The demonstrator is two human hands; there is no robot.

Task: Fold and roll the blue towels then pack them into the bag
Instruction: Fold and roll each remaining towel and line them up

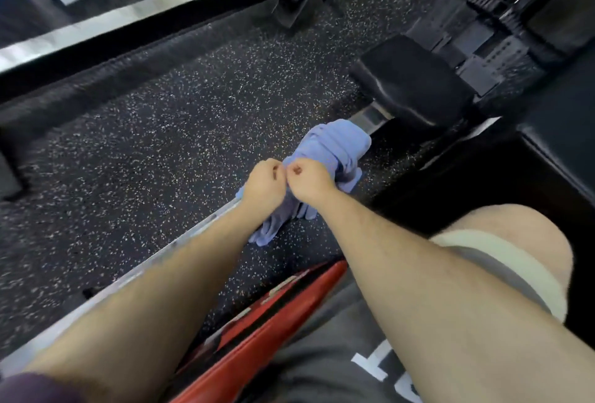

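While both hands are out in front, this is how things lie, biggest first.

Floor (135,151): dark speckled rubber fills most of the view, from 9 o'clock round to 1 o'clock; the towel hangs over it, and I cannot tell if its lower end touches.

Machine (502,48): black gym frame and weight stack at 1 to 2 o'clock, well apart from the hands.

Pad (415,80): black cushion at 1 o'clock, just beyond the towel's far end; whether they touch is unclear.

Knee (508,241): bare, at 4 o'clock, with grey shorts below it; the person looks seated, which would explain working out over the floor.

Red thing (267,332): a red panel with pale lettering at 6 o'clock, between the forearms; possibly the bag, but I cannot tell.

Rail (180,235): pale metal strip running from 8 o'clock toward centre, passing under the left forearm.

Towel (335,148): blue, bunched and creased at centre, held up by both hands; part piles up past the knuckles toward 1 o'clock, part droops below the wrists toward 6 o'clock.

Left hand (262,183): clenched round the towel's near edge, knuckles against the right hand.

Right hand (307,185): likewise grasping the towel; fists together suggests gathering one edge before spreading it flat.

Stage: early, by my reading; no fold or roll is formed yet.
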